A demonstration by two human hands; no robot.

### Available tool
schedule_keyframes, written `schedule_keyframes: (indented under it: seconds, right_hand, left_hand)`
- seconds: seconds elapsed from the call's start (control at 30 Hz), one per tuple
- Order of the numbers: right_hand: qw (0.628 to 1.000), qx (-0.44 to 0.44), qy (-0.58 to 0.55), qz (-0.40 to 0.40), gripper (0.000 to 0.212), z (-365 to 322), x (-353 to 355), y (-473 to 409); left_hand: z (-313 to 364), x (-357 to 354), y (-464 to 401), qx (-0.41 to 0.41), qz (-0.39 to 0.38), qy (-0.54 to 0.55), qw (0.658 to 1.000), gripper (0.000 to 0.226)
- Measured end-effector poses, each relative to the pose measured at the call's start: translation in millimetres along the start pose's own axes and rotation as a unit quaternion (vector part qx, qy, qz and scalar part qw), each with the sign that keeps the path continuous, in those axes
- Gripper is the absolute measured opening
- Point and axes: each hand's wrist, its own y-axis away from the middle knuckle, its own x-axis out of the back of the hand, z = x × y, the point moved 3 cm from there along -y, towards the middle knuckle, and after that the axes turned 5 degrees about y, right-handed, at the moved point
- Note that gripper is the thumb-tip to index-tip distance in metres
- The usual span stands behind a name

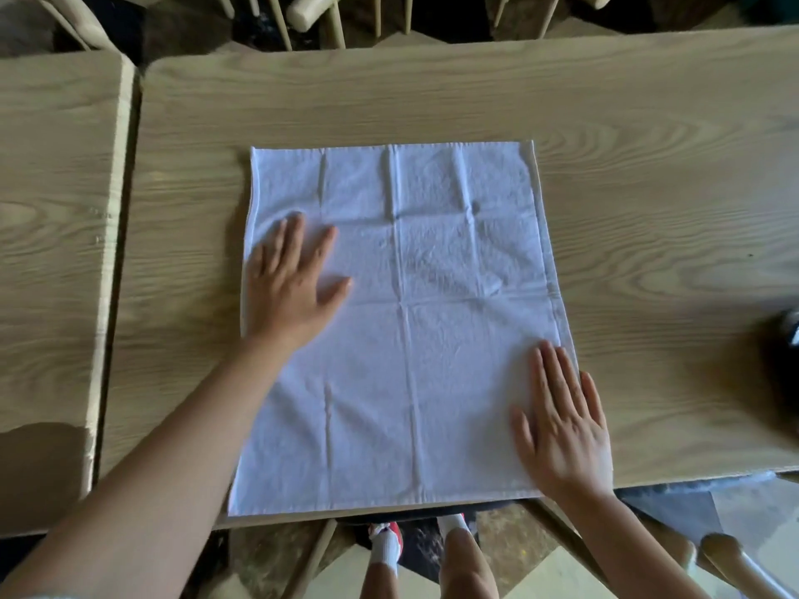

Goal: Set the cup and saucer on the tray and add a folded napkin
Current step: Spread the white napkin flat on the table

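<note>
**Napkin spread flat, both hands pressing on it**

So the white napkin is lying fully opened out on the wooden surface, roughly in the middle, with its near edge right along the near edge of the surface. You can see crease lines running across it in a grid.

Left hand is flat on the napkin's left side, about halfway up, fingers straight and spread, palm down. Right hand is flat on the near right corner of the napkin, fingers straight and close together, the outer ones reaching just past the cloth's right edge onto the wood. Neither hand is gripping anything, just pressing.

There's a dark thing at the far right edge of the surface, too blurry and cut off to say what it is. A second wooden table sits just beside the left edge, with a narrow gap between them. Chairs stand along the far side.
</note>
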Motion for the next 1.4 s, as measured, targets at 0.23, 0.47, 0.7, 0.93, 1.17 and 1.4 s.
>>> schedule_keyframes:
  seconds: [0.23, 0.47, 0.7, 0.93, 1.17, 1.4]
  right_hand:
    - [0.997, 0.01, -0.048, 0.066, 0.065, -26.5, 30.6, -21.1]
    - [0.97, 0.219, -0.046, 0.09, 0.057, -162.6, 32.0, -151.3]
    - [0.995, 0.073, -0.023, 0.064, 0.072, -29.8, 29.3, -196.7]
    - [0.986, 0.104, -0.005, 0.134, 0.062, -46.4, 56.4, -228.0]
    - [0.983, 0.172, -0.023, 0.063, 0.058, -92.7, 37.0, -274.2]
    - [0.995, 0.051, 0.003, 0.089, 0.071, -10.4, 45.5, -301.7]
  left_hand:
    - [-14.5, 3.9, -11.5, 0.02, -0.002, 0.014, 1.0, 0.075]
    - [-12.0, 5.4, -11.3, 0.019, 0.017, 0.005, 1.0, 0.074]
    - [-15.0, 3.1, -9.8, 0.004, 0.006, -0.006, 1.0, 0.073]
    - [33.4, 22.5, -53.5, -0.053, 0.111, 0.072, 0.99, 0.061]
    - [68.3, -7.1, -121.7, -0.063, -0.009, 0.025, 0.998, 0.062]
    - [-40.6, 12.4, -110.2, 0.022, 0.02, 0.012, 0.999, 0.073]
